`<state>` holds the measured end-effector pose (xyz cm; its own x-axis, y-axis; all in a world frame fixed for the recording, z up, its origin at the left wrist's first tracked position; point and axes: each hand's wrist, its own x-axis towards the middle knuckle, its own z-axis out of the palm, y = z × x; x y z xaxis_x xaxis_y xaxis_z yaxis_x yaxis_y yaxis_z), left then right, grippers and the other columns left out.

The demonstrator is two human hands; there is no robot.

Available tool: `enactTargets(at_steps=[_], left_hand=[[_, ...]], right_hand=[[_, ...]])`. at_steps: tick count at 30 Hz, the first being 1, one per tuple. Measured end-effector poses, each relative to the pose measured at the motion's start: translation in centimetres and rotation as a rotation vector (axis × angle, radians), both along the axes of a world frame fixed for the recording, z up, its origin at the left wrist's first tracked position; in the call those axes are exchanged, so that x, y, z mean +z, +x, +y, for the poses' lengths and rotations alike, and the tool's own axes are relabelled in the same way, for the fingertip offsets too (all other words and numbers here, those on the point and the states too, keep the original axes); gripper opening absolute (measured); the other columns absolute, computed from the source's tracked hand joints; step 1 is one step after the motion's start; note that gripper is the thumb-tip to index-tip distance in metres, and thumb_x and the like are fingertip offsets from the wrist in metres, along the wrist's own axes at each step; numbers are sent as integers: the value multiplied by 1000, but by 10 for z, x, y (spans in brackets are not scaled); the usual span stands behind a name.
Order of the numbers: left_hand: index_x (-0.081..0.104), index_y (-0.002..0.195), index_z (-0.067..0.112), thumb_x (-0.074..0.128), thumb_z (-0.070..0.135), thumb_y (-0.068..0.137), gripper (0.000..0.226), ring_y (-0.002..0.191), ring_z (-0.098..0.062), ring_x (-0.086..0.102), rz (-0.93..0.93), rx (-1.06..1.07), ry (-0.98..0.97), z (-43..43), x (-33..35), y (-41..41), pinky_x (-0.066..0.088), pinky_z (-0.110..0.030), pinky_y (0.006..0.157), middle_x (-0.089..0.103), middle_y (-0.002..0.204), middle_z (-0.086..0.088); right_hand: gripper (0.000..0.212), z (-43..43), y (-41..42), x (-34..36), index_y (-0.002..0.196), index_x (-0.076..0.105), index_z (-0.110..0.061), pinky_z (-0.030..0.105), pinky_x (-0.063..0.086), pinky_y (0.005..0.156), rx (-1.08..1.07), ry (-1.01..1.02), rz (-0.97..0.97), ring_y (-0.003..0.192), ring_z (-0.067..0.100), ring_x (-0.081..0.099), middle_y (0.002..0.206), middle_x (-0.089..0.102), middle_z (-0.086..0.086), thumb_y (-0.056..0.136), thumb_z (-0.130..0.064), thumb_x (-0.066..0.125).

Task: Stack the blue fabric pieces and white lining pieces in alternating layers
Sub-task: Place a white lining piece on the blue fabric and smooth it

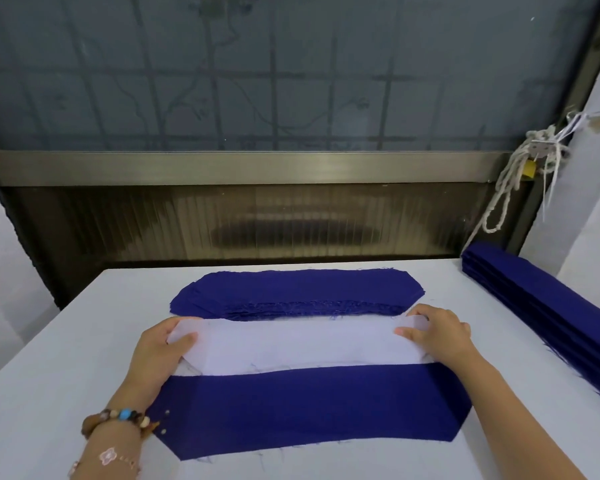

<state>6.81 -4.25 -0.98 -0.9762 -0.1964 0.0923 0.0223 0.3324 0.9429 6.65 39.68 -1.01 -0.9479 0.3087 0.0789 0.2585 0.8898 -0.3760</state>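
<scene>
Both hands — L, R — spread apart, fingers pinching.

Garment workshop: white-covered cutting desk carrying stacked cut blue fabric pieces, folded blue cloth, and bundled cord ties hanging beside a frosted window.

Soft, even light fills the frame, brightest on the white table in the lower half, which reads slightly washed and bluish. Shadows are faint: only a thin dark edge shows under the left hand and right hand. The frosted window pane across the top is dim and grey, with hazy silhouettes behind it. A pale sheen runs along the metal sill at centre. Wide-angle distortion bows the table edges and the frame sides. Detail is soft overall, softest toward the corners.
</scene>
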Motion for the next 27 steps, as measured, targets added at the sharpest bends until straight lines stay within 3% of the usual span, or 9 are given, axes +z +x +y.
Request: enactTargets(at_steps=[3, 5, 8, 10, 12, 15, 18, 22, 27], left_hand=[[65, 105, 19, 61, 10, 93, 16, 96, -23, 63, -8, 28, 2, -2, -3, -3, 52, -38, 81, 68, 105, -4], [62, 106, 22, 62, 11, 93, 17, 92, -20, 61, -13, 55, -12, -3, -4, -5, 51, -36, 79, 67, 106, -4], [60, 111, 26, 65, 14, 91, 24, 92, -16, 54, 19, 94, -118, -2, -4, -6, 47, -35, 81, 60, 112, 1], [57, 121, 27, 67, 14, 90, 35, 97, -15, 51, 59, 113, -174, -1, -4, -5, 44, -31, 80, 54, 115, 4], [53, 125, 28, 68, 14, 89, 41, 92, -18, 57, 83, 135, -153, 0, -4, -3, 44, -28, 72, 58, 110, -1], [61, 106, 26, 66, 12, 90, 22, 98, -26, 59, 137, 158, -130, -1, -2, -1, 47, -34, 79, 65, 108, -6], [73, 88, 25, 63, 6, 91, 22, 98, -21, 60, 207, 139, -50, -1, 4, 3, 43, -29, 85, 70, 102, 1], [73, 93, 32, 65, 15, 91, 19, 97, -16, 61, 207, 141, 33, 0, 10, 7, 48, -31, 84, 70, 99, 9], [74, 94, 30, 71, 22, 87, 11, 94, -13, 63, 180, 109, 58, 2, 17, 9, 48, -24, 73, 72, 98, 10]], right_hand=[[35, 7, 8, -4, 98, 50, -35, 31, 36, 82, -65, -90, 39, 76, 9, 53, 79, 52, -17, 79, -60, 65], [37, 11, 13, -8, 103, 59, -27, 34, 42, 84, -87, -169, 84, 81, 14, 55, 80, 54, -15, 80, -53, 69], [28, 10, 20, -8, 95, 62, -20, 38, 47, 83, -84, -252, 132, 76, 18, 58, 77, 58, -7, 82, -43, 72], [24, 6, 22, -6, 80, 57, -19, 35, 46, 75, -86, -297, 167, 62, 19, 59, 65, 55, -4, 84, -37, 71], [33, 3, 23, -3, 67, 48, -16, 30, 42, 61, -86, -330, 223, 55, 21, 57, 56, 47, -3, 87, -32, 69], [31, -2, 25, 4, 67, 49, -15, 21, 37, 52, -79, -417, 324, 53, 16, 51, 57, 49, 0, 89, -29, 66], [16, -6, 25, 10, 81, 59, -19, 19, 41, 57, -71, -519, 407, 65, 15, 57, 72, 61, -2, 91, -31, 63], [8, -5, 26, 13, 87, 62, -27, 25, 53, 66, -133, -663, 475, 66, 17, 61, 75, 64, -3, 92, -32, 60], [9, -3, 34, 14, 94, 62, -23, 28, 50, 69, -222, -724, 464, 64, 17, 58, 71, 62, 5, 90, -31, 63]])
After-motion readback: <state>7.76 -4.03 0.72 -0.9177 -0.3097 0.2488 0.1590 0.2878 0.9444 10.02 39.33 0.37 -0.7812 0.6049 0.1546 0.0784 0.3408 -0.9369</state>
